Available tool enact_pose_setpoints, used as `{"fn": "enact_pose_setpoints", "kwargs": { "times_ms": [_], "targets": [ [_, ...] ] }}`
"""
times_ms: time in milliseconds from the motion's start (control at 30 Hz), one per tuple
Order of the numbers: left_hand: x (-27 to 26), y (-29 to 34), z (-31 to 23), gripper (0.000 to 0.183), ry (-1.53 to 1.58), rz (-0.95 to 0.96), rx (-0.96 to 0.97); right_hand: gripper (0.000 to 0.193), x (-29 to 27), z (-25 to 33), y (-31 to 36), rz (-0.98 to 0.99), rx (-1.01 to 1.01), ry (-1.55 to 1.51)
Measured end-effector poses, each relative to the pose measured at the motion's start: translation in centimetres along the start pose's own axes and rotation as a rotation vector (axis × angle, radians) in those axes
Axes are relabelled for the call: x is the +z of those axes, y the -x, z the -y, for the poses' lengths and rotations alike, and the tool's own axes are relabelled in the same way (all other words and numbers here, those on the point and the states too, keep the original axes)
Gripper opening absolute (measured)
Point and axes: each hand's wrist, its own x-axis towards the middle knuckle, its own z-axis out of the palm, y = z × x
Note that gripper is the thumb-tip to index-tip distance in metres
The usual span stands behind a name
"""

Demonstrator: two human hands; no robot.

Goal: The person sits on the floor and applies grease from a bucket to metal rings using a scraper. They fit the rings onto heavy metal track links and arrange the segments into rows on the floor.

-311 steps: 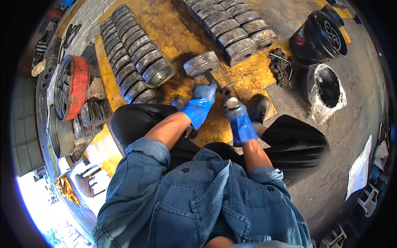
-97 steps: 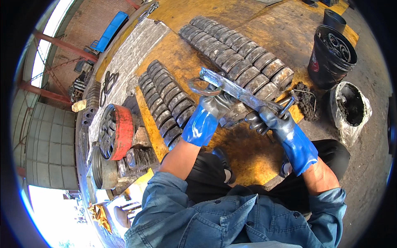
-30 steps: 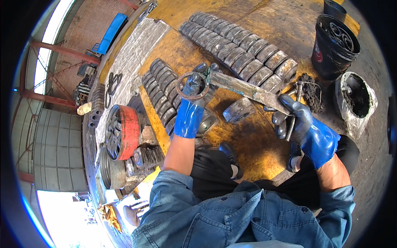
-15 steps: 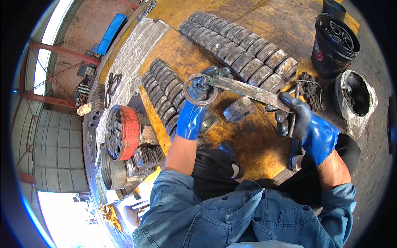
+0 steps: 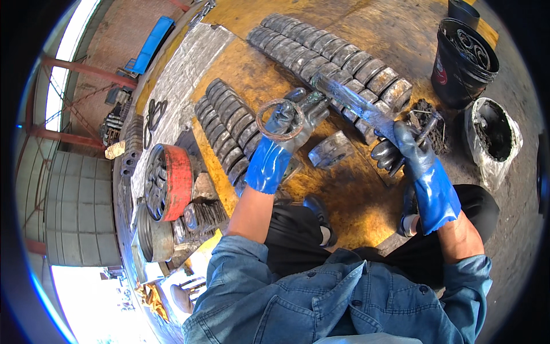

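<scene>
Both hands wear blue rubber gloves with dark, greasy palms. My left hand [image 5: 283,123] is raised left of centre and holds a dirty metal ring [image 5: 280,138] against its palm, some fingers stretched up and right. My right hand [image 5: 408,148] grips a long flat scraper-like metal bar [image 5: 362,109] near its lower end, where a rod-shaped handle [image 5: 428,127] sticks out. The bar's far end lies just beyond my left fingertips, apart from the ring. Below and between the hands a single round metal part [image 5: 332,150] lies on the floor.
Long rows of similar metal parts [image 5: 344,60] lie ahead, with a shorter group [image 5: 229,126] at the left. To the right stand a black bucket [image 5: 450,80], a plastic-lined container [image 5: 513,135] of dark grease and a dark clump [image 5: 435,137]. A red drum [image 5: 180,183] stands left.
The flat bar has swung up and away from the ring, its far end now higher and farther right. My left fingers have stretched out from a more curled pose.
</scene>
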Motion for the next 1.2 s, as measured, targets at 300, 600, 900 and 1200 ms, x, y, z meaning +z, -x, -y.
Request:
{"fn": "enact_pose_setpoints", "kwargs": {
  "times_ms": [300, 600, 900, 1200],
  "targets": [
    [-2.0, -1.3, 1.1, 0.036, 0.052, -0.403, -0.12, 0.06, -1.9, -1.8, -1.2, 0.155, 0.178, -0.181],
    [-1.0, -0.3, -2.8, 0.035, -0.18, -0.411, -0.131, 0.053, -2.0, -2.0, -1.9, 0.027, -0.082, -0.113],
    [-2.2, 0.4, -2.7, 0.025, -1.011, -0.648, -0.202, 0.038, -1.1, 1.7, -0.1, 0.067, -0.199, 0.385],
    [-0.7, 1.4, -2.9, 0.036, -1.849, -0.523, -0.338, 0.055, -2.8, -0.6, -1.9, 0.248, -1.107, 1.613]
  ]
}}
